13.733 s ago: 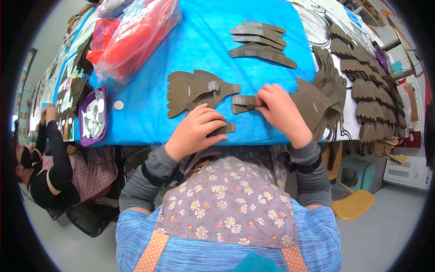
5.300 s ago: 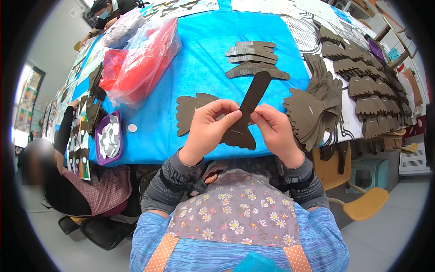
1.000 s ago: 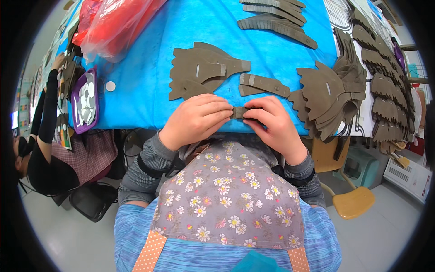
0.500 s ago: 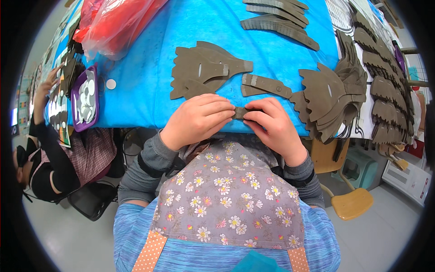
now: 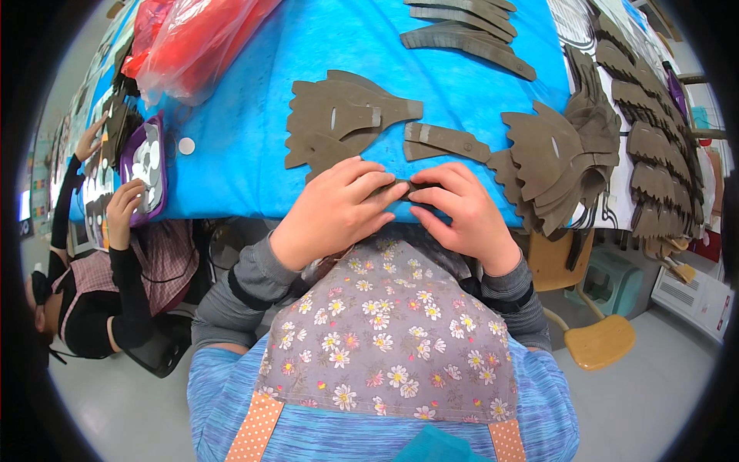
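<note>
Near the front edge of the blue-covered table, my left hand point(image 5: 336, 204) and my right hand point(image 5: 467, 215) meet with their fingertips closed on a small dark grey-brown piece point(image 5: 403, 189). Fingers cover most of it, so its full shape is hidden. Just beyond my left hand lie flat fan-shaped pieces point(image 5: 317, 104) of the same colour, with scalloped edges and a slit. Narrow strips point(image 5: 449, 142) rest beyond my right hand. To their right, a heap of similar scalloped pieces point(image 5: 545, 146) overlaps the table's front edge.
Stacked curved strips point(image 5: 467, 38) lie at the far side. At the left are a red plastic bag point(image 5: 188, 46), a white disc point(image 5: 186, 146) and a purple basket point(image 5: 160, 200) of white discs. A co-worker's hand point(image 5: 123, 208) is beside the basket. A wooden chair point(image 5: 600, 344) stands right.
My fingertips have closed further over the small piece, and my left fingers reach farther across it. The co-worker has brought a hand to the purple basket. The view has shifted slightly.
</note>
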Motion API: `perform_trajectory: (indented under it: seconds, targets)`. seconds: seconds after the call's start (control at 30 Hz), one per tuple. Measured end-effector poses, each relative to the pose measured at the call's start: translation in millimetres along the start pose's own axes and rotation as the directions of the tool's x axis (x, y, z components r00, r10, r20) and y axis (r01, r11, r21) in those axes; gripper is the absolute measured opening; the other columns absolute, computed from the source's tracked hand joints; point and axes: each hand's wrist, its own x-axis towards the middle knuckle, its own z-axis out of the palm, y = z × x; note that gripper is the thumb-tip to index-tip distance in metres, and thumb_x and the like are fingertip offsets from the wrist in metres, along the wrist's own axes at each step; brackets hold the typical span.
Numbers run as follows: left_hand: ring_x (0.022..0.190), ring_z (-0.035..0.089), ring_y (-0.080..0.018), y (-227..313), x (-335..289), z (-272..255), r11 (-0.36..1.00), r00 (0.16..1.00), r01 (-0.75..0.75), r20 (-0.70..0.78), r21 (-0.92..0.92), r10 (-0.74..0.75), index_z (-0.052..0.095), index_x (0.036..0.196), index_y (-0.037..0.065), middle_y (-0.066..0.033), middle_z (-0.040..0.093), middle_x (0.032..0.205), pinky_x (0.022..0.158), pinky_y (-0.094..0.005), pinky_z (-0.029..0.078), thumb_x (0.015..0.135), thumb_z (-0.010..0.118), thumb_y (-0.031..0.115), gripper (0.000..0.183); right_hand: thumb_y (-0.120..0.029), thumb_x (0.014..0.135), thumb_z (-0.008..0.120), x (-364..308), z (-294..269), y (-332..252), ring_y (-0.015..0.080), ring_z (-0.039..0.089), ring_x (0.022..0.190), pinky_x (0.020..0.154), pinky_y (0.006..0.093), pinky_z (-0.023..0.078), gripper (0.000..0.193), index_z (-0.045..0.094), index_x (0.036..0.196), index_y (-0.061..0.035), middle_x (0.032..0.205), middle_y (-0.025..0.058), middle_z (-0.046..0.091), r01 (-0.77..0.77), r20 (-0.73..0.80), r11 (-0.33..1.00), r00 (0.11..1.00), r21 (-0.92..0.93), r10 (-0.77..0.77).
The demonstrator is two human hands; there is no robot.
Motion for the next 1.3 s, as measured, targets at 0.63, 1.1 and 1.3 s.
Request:
perform_trajectory:
  seconds: [0.63, 1.1, 1.3]
  targets:
    - [0.089, 0.062, -0.0073, 1.2, 23.6, -53.6, 0.658, 0.866, 0.485, 0.212, -0.576, -0.453, 0.068, 0.098, 0.003, 0.0011, 0.066, 0.094, 0.066, -0.0240, 0.049, 0.087, 0.077, 0.008, 0.015, -0.009, 0.092, 0.071, -8.3, 2.3, -2.7, 0.0176, 0.059, 0.080, 0.073, 0.0309, 0.047, 0.010, 0.065, 0.092, -0.0001, 0.088, 0.0075, 0.066, -0.096, -0.341, 0.860, 0.891, 0.501, 0.298]
    - [0.088, 0.064, -0.0072, 27.2, 38.3, -72.9, 0.328, 0.855, 0.397, 0.215, -0.857, -0.472, 0.072, 0.101, -0.003, -0.0015, 0.071, 0.094, 0.078, -0.0246, 0.053, 0.090, 0.076, 0.008, 0.016, -0.008, 0.089, 0.074, 33.9, -30.7, -41.0, 0.0186, 0.062, 0.071, 0.064, 0.0311, 0.047, 0.012, 0.071, 0.093, 0.0032, 0.085, 0.0109, 0.069, -0.006, -0.250, 0.895, 0.959, 0.445, 0.131]
    - [0.087, 0.064, -0.0065, 27.7, 43.1, -68.6, 0.375, 0.848, 0.411, 0.197, -0.831, -0.493, 0.074, 0.105, -0.004, -0.0031, 0.073, 0.094, 0.075, -0.0231, 0.052, 0.092, 0.074, 0.010, 0.019, -0.007, 0.092, 0.071, 35.9, -37.7, -39.7, 0.0178, 0.063, 0.074, 0.066, 0.0313, 0.049, 0.011, 0.070, 0.094, 0.0041, 0.088, 0.0116, 0.069, -0.012, -0.219, 0.917, 0.970, 0.400, 0.108]
